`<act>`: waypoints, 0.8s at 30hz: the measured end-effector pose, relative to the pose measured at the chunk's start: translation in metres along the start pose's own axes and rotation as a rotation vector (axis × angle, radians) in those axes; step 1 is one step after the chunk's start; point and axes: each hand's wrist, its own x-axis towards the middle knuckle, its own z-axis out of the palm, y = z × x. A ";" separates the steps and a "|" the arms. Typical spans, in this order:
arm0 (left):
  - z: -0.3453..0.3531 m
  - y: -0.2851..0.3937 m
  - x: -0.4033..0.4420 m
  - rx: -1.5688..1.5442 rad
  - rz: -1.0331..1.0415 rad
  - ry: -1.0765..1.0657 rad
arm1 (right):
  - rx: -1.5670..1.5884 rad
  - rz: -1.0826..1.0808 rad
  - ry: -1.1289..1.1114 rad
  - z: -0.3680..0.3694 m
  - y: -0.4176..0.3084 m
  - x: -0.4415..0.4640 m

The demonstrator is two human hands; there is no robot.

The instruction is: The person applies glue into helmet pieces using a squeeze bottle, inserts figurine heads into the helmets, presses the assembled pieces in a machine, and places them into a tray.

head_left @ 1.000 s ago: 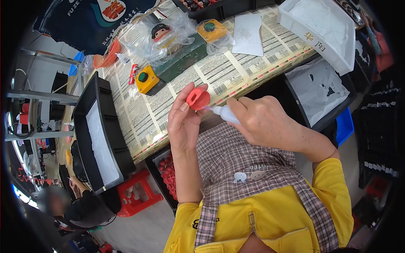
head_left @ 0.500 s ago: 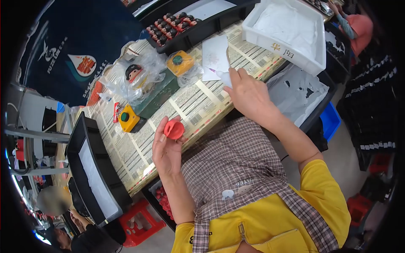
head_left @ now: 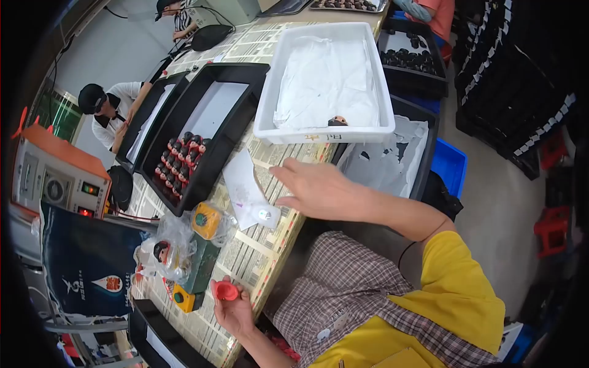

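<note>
One patterned table: white tray, 12 o'clock.
Hands: apart; my left grips red cup, right spread.

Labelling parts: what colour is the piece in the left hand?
The piece is red; see the head view.

Bench, print-patterned cover: white plastic tray at near edge, black tray toward far edge, white paper sheet, green block and yellow push-button box farther left.

The hollow piece is red (the apron plaid).
</note>
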 end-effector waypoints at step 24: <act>-0.020 0.005 0.002 -0.050 -0.047 -0.008 | -0.375 0.190 -0.245 -0.065 0.170 0.048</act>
